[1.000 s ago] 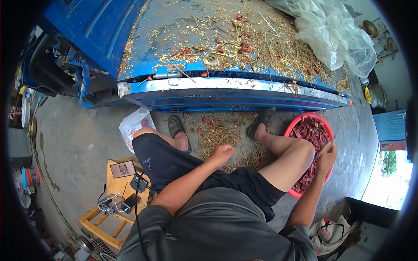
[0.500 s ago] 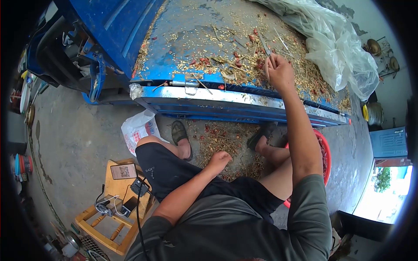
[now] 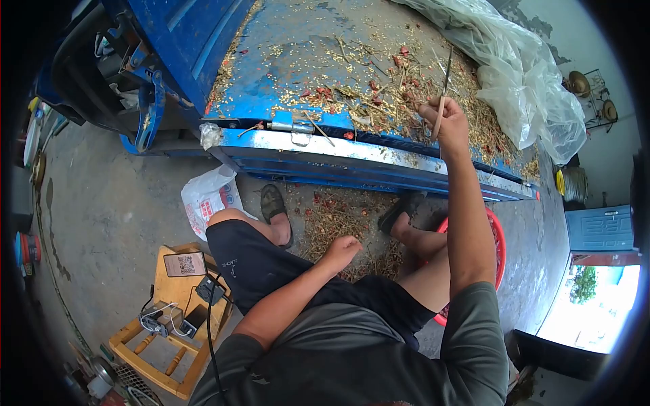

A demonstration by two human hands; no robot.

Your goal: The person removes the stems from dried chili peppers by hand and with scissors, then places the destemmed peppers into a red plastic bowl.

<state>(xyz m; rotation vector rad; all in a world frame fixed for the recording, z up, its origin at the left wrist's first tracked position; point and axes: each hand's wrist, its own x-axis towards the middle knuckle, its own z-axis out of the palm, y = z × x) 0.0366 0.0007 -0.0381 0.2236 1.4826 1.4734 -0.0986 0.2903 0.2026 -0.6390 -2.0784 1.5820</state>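
The right arm is stretched forward and upward, almost straight from the shoulder, and the right hand [image 3: 445, 123] is raised over the near edge of the blue cart bed [image 3: 291, 27]. The hand is seen from the back, with the fingers closed around a thin long stick [image 3: 443, 78]. The stick is gripped near its lower end. Its long axis stands nearly upright in the view and is tilted a little to the right at the top. The lower, pale end is seen just under the fingers, and the upper, dark end points away from the person, toward the clear plastic sheet [image 3: 521, 68]. What kind of thing it is cannot be told exactly.

Under the stick, the bed is covered with dry stalks, seeds and red pepper pieces [image 3: 379, 88].

The left arm is bent at the elbow and is laid along the left thigh. The left hand [image 3: 342, 248] is curled into a loose fist between the knees, above the litter of stalks on the ground [image 3: 332, 210]. Whether something is kept inside the fist cannot be told.

A red basin [image 3: 500, 237] is placed beside the right leg and is partly hidden by the right arm. A wooden stool [image 3: 162, 345] with a phone [image 3: 184, 264] on it is found at the left side.
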